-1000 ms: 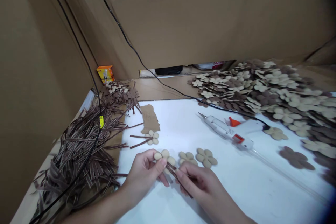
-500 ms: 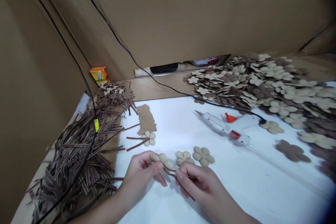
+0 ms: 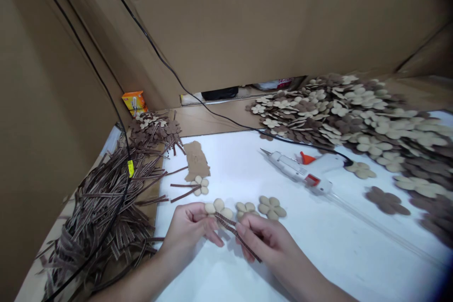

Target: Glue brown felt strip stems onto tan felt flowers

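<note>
My left hand [image 3: 194, 229] grips a beige fabric flower [image 3: 218, 206] by its left side, just above the white board. Pinched in my right hand [image 3: 264, 240] is a brown ribbon [image 3: 230, 227], folded into two strands, with its upper end lying against the flower's centre. Two more fabric flowers lie behind my right hand: a beige one [image 3: 247, 208] partly hidden by the fingers and a grey-beige one [image 3: 272, 207]. A beige flower with ribbon tails [image 3: 200, 185] rests farther back on the left.
A glue gun [image 3: 300, 170] with a clear glue stick lies on the white board [image 3: 237, 160]. Brown ribbons [image 3: 113, 207] are heaped at left, fabric flowers [image 3: 354, 113] at back right. A cardboard scrap [image 3: 197, 160], an orange box [image 3: 134, 102] and a black cable [image 3: 163, 59] are also there.
The flower in my left hand has turned from a tilted, edge-on pose to face me more, showing the ribbon end at its centre. Both hands stay nearly in place.
</note>
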Available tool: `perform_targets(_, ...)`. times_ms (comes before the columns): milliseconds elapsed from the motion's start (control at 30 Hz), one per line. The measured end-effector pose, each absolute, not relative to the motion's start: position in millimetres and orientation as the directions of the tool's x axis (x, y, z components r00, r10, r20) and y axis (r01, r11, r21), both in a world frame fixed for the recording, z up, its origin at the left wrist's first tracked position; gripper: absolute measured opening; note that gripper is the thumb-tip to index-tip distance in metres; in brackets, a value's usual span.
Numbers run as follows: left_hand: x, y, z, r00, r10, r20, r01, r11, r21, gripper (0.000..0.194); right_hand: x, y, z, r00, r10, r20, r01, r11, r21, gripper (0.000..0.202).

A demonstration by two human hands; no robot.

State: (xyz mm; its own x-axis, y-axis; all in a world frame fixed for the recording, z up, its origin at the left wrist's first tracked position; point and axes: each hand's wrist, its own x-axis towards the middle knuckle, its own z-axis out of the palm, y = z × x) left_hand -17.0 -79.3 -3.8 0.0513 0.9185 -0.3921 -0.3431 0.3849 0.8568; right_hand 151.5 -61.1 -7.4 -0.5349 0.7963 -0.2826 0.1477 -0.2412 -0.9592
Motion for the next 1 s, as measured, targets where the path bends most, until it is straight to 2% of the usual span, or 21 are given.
perform_targets(300, -19, -79, 0, -0.038, 0.912, -0.409, -0.317, 0.378, 0.870, 0.029, 149, -63, -4, -0.512, 0.812, -0.279, 0.075, -0.281, -0.957, 0.042)
perform_targets(567, -31, -72, -7, -0.081, 0.922, -0.379, -0.363, 0.327, 0.873, 0.032, 148, -61, -11, -0.516, 0.792, -0.328, -0.028, -0.398, -0.917, 0.045)
perform_targets(867, -32, -71, -10, -0.094, 0.924, -0.370, -0.378, 0.311, 0.872, 0.031, 147, -65, -8, -0.509, 0.791, -0.339, -0.092, -0.441, -0.893, 0.032)
perform_targets(1000, -32, -71, -8, -0.088, 0.923, -0.374, -0.376, 0.317, 0.871, 0.030, 147, -65, -6, -0.439, 0.822, -0.363, -0.127, -0.457, -0.880, 0.026)
